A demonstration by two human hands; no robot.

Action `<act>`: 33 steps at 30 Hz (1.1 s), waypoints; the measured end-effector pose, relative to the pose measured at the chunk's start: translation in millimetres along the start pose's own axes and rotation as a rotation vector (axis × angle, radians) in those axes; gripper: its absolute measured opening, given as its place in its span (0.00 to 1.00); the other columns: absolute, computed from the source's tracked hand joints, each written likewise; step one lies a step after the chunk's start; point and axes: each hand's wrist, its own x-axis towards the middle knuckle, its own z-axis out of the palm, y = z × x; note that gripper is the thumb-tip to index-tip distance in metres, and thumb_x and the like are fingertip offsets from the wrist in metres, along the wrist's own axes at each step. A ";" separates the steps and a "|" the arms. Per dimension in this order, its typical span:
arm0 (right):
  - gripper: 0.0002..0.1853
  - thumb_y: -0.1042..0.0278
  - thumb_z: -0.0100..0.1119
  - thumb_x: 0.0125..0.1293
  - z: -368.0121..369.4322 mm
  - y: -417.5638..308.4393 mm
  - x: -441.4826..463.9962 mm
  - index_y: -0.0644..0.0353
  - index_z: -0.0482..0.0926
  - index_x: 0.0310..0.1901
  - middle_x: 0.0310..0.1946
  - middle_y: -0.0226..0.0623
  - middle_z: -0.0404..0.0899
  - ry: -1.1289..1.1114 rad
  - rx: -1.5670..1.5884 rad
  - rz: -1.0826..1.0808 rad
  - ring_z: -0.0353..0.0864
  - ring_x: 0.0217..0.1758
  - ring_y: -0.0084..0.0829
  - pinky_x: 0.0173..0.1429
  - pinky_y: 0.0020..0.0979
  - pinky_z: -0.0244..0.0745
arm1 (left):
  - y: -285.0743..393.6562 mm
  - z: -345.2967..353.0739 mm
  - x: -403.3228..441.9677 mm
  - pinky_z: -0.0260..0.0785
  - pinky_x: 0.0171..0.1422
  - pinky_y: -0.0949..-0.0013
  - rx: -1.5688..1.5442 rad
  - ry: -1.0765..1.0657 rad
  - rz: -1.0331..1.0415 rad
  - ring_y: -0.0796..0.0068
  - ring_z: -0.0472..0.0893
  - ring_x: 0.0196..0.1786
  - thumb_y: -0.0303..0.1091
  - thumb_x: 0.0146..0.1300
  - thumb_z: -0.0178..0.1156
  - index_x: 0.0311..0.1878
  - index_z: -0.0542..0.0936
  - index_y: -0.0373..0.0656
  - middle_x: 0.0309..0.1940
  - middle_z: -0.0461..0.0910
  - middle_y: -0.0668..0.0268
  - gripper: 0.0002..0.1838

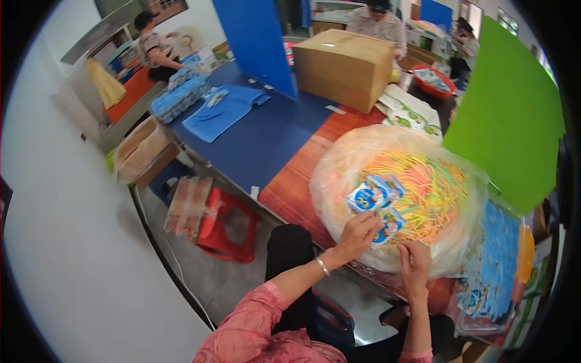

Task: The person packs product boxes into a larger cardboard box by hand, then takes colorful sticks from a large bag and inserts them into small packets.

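Tabletop, red and navy, with blue partition, packet in left hand, right hand curled, contents unclear.

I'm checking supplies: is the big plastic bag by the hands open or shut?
Open: the plastic bag has its mouth spread wide, showing colourful sticks inside, with printed packets on top.

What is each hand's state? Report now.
Left hand: closed, apparently pinching a blue-and-white packet.
Right hand: fingers curled; cannot tell whether it's closed on anything.
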 end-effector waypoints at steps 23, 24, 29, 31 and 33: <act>0.05 0.78 0.66 0.60 2.1 -0.7 0.1 0.61 0.83 0.38 0.32 0.38 0.82 0.016 -0.009 -0.013 0.79 0.38 0.41 0.48 0.39 0.70 | 0.5 -2.2 1.8 0.68 0.35 0.60 -0.011 0.003 0.019 0.56 0.77 0.31 0.27 0.67 0.64 0.40 0.79 0.34 0.31 0.74 0.57 0.06; 0.05 0.78 0.66 0.60 1.8 -1.3 1.1 0.60 0.83 0.38 0.32 0.38 0.82 0.019 -0.002 -0.007 0.79 0.38 0.40 0.48 0.39 0.69 | 1.7 -2.1 3.0 0.68 0.35 0.60 -0.023 0.008 0.025 0.57 0.77 0.31 0.26 0.66 0.64 0.40 0.79 0.34 0.31 0.74 0.57 0.06; 0.04 0.76 0.67 0.60 0.4 -0.6 2.4 0.60 0.83 0.37 0.32 0.38 0.82 0.052 0.014 -0.015 0.79 0.38 0.40 0.47 0.39 0.69 | 4.0 -4.1 3.6 0.68 0.35 0.61 -0.049 -0.041 0.009 0.58 0.78 0.32 0.25 0.66 0.64 0.40 0.79 0.34 0.31 0.75 0.58 0.05; 0.05 0.75 0.67 0.60 -1.5 -2.1 3.3 0.60 0.83 0.39 0.33 0.38 0.82 0.045 0.020 -0.014 0.78 0.38 0.41 0.48 0.40 0.69 | 3.7 -3.2 3.4 0.69 0.35 0.62 -0.050 -0.060 0.022 0.59 0.77 0.32 0.25 0.66 0.64 0.40 0.79 0.34 0.31 0.75 0.57 0.05; 0.07 0.75 0.68 0.60 -2.1 -0.4 2.5 0.61 0.83 0.41 0.33 0.38 0.82 0.041 0.012 -0.025 0.78 0.38 0.41 0.48 0.40 0.70 | 3.6 -2.6 2.5 0.69 0.35 0.62 -0.062 -0.083 0.029 0.58 0.77 0.32 0.26 0.66 0.64 0.40 0.79 0.34 0.32 0.75 0.57 0.05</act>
